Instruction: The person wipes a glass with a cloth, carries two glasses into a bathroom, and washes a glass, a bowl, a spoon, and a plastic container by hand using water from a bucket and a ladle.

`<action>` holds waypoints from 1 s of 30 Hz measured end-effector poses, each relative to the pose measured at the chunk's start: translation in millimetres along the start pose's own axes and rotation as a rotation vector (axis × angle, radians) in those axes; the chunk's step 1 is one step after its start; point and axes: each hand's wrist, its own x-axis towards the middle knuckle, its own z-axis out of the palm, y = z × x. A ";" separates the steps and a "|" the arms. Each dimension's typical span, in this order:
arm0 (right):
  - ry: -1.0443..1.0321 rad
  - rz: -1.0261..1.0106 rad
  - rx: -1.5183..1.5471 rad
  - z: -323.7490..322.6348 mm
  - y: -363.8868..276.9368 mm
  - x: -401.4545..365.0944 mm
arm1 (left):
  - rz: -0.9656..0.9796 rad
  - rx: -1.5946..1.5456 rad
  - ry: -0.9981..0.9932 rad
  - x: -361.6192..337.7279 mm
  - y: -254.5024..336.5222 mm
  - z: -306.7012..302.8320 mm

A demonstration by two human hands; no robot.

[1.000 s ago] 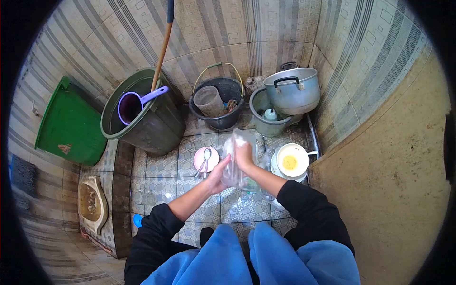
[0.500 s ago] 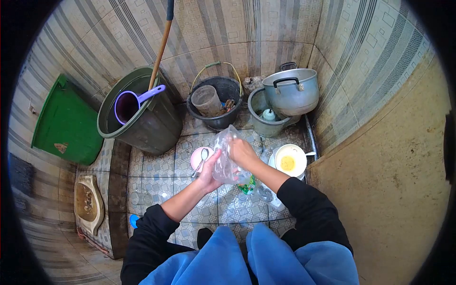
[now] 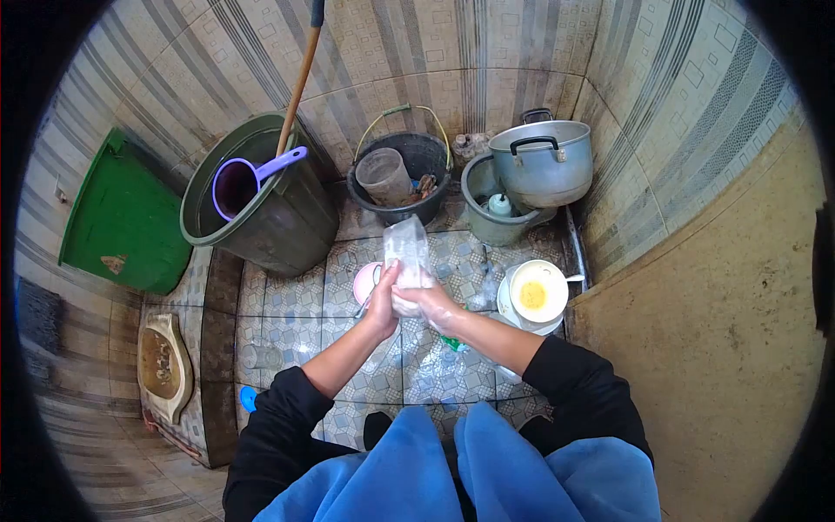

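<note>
— Clear plastic bag [image 3: 407, 248]: where does it sit against the fingers?
— Between both hands, above the tiled floor [image 3: 296, 304]. The left hand [image 3: 383, 303] presses flat on its left side. The right hand [image 3: 432, 304] cups it from below, fingers curled round the lower end.
— What is hard to see?
— The hands cover the bag's bottom, its contents cannot be made out, and a pink plate [image 3: 365, 280] is half hidden behind the left hand.
— Which way does it point?
— Its long axis runs away from the person, free end toward the black bucket [image 3: 426, 157].

Soft even daylight, heavy fisheye warp, black vignetted corners.
</note>
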 end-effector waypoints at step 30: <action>-0.418 -0.143 -1.028 -35.6 -36.8 0.7 | -0.183 -0.036 -0.101 -8.9 10.7 5.4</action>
